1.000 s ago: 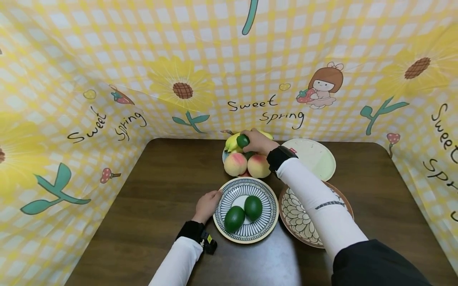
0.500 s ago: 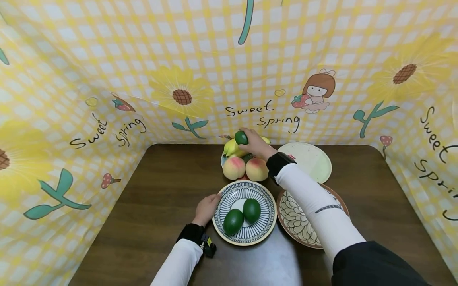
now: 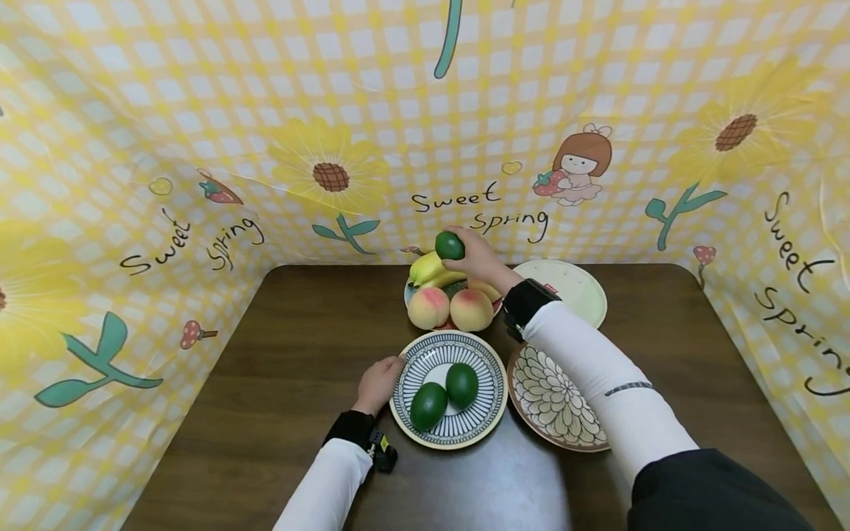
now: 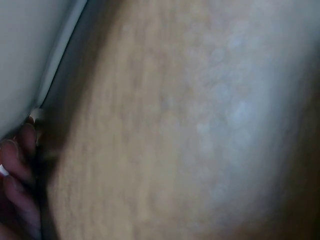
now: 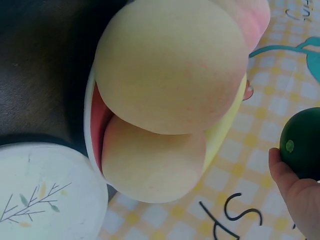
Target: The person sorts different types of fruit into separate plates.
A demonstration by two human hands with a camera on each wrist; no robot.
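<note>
My right hand (image 3: 483, 259) grips a dark green avocado (image 3: 449, 245) above the fruit at the back of the table. In the right wrist view the same avocado (image 5: 302, 142) shows a pale stem mark, with fingers against it. My left hand (image 3: 380, 382) holds the left rim of a blue-and-white striped plate (image 3: 425, 369). Its curled fingers (image 4: 20, 197) appear at the plate's underside in the left wrist view. Two avocados (image 3: 428, 405) lie side by side on this plate. Behind it, peaches (image 3: 428, 308) and bananas (image 3: 432, 271) fill a fruit dish (image 3: 408, 290).
To the right of the striped plate sits a brown-rimmed plate with a petal pattern (image 3: 554, 398), partly under my right forearm. A pale plate (image 3: 581, 295) stands behind that. Checked yellow cloth (image 3: 358, 88) hangs along the back and sides of the wooden table (image 3: 319, 324).
My right hand has lifted the avocado up from the fruit dish, uncovering more of the bananas. My left hand stays on the striped plate's rim. The head view has shifted slightly.
</note>
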